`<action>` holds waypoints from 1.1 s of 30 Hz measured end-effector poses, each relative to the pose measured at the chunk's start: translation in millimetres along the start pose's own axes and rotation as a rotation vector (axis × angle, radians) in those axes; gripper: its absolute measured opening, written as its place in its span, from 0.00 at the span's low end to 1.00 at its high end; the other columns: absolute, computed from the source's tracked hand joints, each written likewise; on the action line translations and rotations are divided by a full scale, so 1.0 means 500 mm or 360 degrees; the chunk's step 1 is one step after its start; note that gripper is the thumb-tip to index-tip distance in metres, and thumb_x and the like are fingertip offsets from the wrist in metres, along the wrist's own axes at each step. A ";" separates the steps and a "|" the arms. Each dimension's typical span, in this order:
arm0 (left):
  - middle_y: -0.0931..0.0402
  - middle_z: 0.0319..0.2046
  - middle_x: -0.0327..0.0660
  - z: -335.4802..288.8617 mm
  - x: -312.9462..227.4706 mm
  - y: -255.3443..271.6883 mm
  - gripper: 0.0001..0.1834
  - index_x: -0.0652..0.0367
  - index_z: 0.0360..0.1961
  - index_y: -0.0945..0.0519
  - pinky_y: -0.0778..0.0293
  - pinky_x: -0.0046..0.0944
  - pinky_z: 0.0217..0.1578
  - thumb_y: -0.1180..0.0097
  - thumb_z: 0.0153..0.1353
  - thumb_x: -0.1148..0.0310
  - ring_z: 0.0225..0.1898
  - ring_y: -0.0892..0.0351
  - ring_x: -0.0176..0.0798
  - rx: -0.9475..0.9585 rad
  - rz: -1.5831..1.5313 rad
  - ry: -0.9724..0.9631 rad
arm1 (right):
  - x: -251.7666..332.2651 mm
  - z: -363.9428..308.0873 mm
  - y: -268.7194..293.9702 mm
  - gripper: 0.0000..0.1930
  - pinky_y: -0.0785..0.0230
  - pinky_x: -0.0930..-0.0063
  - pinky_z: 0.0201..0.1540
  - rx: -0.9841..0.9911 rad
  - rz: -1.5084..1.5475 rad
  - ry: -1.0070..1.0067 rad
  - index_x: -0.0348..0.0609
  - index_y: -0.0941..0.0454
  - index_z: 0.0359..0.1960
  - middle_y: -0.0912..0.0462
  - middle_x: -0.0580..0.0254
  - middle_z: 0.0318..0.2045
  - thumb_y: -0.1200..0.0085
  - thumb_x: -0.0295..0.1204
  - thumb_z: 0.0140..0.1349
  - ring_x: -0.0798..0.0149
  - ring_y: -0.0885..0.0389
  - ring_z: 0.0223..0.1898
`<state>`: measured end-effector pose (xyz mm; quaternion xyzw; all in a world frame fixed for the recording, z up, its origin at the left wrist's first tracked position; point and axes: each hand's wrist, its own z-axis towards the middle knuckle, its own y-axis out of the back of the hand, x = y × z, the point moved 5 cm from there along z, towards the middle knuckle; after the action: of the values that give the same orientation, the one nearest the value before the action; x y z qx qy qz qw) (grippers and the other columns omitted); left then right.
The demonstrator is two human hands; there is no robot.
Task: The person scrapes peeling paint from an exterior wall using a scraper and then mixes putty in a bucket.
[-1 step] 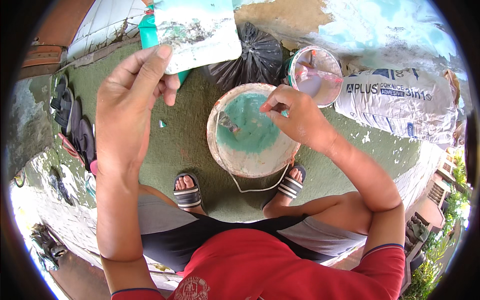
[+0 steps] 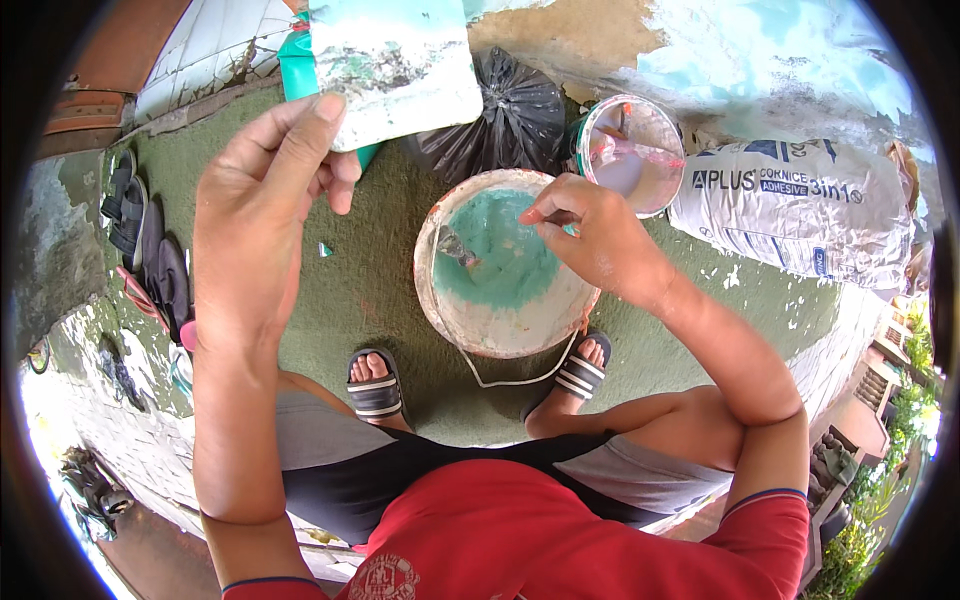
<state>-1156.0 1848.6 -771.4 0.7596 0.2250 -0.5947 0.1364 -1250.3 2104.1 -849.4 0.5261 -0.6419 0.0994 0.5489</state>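
Observation:
My left hand (image 2: 265, 190) is raised, its thumb and fingers pinching the corner of a flat white plate with rounded corners (image 2: 410, 95). Grey and greenish smears cover its face, and its top runs out of view. Over the right side of a large bucket (image 2: 470, 340), my right hand (image 2: 610, 235) is bent with its fingertips together; reddish colour shows at the tips, and whatever they hold is too small to name. Inside the bucket lies wet turquoise paste (image 2: 510, 285). A paste-smeared tool (image 2: 457, 246), perhaps a brush or scraper, leans there.
Behind the bucket sit a black plastic bag (image 2: 505, 115) and a smaller paint-stained pail (image 2: 650, 190). A large white sack (image 2: 790, 215) lies to the right by the peeling wall. Sandals (image 2: 130, 220) line the left side. My feet in striped slides flank the bucket's wire handle (image 2: 515, 381).

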 end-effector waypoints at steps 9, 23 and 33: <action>0.20 0.30 0.38 0.010 0.009 0.000 0.15 0.69 0.48 0.17 0.31 0.30 0.32 0.39 0.73 0.65 0.30 0.26 0.29 -0.0012 -0.0050 0.0017 | -0.076 0.005 0.118 0.10 0.22 0.68 0.46 -0.0204 -0.0097 -0.0069 0.37 0.12 0.42 0.11 0.47 0.36 0.39 0.29 0.63 0.57 0.12 0.37; 0.19 0.32 0.38 0.018 0.017 -0.003 0.15 0.69 0.49 0.17 0.31 0.30 0.31 0.41 0.73 0.65 0.31 0.26 0.28 -0.0048 -0.0014 0.0034 | -0.413 0.138 0.127 0.17 0.24 0.59 0.45 0.0391 -0.0726 -0.0409 0.34 0.14 0.37 0.12 0.45 0.36 0.46 0.37 0.63 0.52 0.14 0.38; 0.20 0.29 0.39 0.021 0.017 0.007 0.16 0.69 0.49 0.17 0.31 0.30 0.31 0.39 0.72 0.64 0.29 0.26 0.29 -0.0040 0.0030 0.0056 | -0.111 0.025 0.148 0.13 0.23 0.76 0.43 0.0507 0.0369 -0.0614 0.39 0.16 0.44 0.13 0.61 0.43 0.50 0.32 0.69 0.68 0.16 0.42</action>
<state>-1161.4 1841.9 -782.4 0.7703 0.2275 -0.5771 0.1476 -1324.6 2158.5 -865.9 0.5380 -0.7669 0.1593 0.3116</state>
